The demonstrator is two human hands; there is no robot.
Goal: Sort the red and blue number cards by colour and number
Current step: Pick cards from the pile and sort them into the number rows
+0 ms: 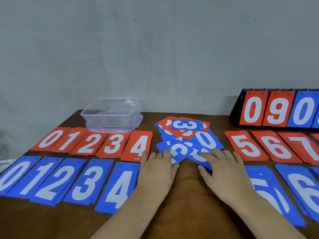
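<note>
The unsorted heap of red and blue number cards lies just beyond both hands' fingertips, a loose fan with a blue 3 card lying sideways on top. The left hand rests flat, fingers straight, its tips on the nearest blue card at the heap's left corner. The right hand lies flat too, fingers spread over another blue card at the heap's near right edge. Neither hand grips anything. I'd guess they are pressing down so as to slide those two cards free of the pile.

Outward from the hands the sorted piles run in two rows, red farther off and blue nearer. Left of the left hand they count up to the red 4 pile and blue 4 pile. Right of the right hand they carry on from the red 5 pile and blue 5 pile. The gap in the brown worktop seems kept as working room, each pile within easy reach.

Beyond the left hand sits a clear plastic box, and far beyond the right hand stands a flip scoreboard.
</note>
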